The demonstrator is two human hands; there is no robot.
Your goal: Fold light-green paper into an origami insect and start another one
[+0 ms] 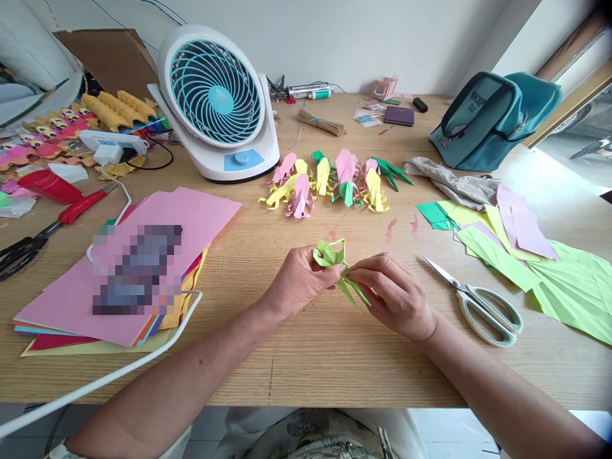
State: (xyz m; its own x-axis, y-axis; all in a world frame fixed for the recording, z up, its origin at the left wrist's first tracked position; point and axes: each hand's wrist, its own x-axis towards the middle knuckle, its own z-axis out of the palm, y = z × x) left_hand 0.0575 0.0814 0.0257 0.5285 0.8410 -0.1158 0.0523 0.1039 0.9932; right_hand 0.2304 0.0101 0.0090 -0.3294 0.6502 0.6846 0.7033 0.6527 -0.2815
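Observation:
Both my hands pinch a light green folded paper figure [335, 261] just above the wooden table [310, 357]. My left hand [299, 280] grips its upper body with closed fingers. My right hand [394, 293] is closed on its lower pointed strips, which stick out downward between the hands. Behind them lies a row of finished pink, yellow and green paper figures [335, 182].
A stack of coloured paper sheets [138, 255] lies at the left, with a white cable [119, 370] across it. Pale scissors [482, 306] and green and lilac paper scraps [535, 255] lie at the right. A white and teal fan [217, 102] and a teal bag [492, 118] stand behind.

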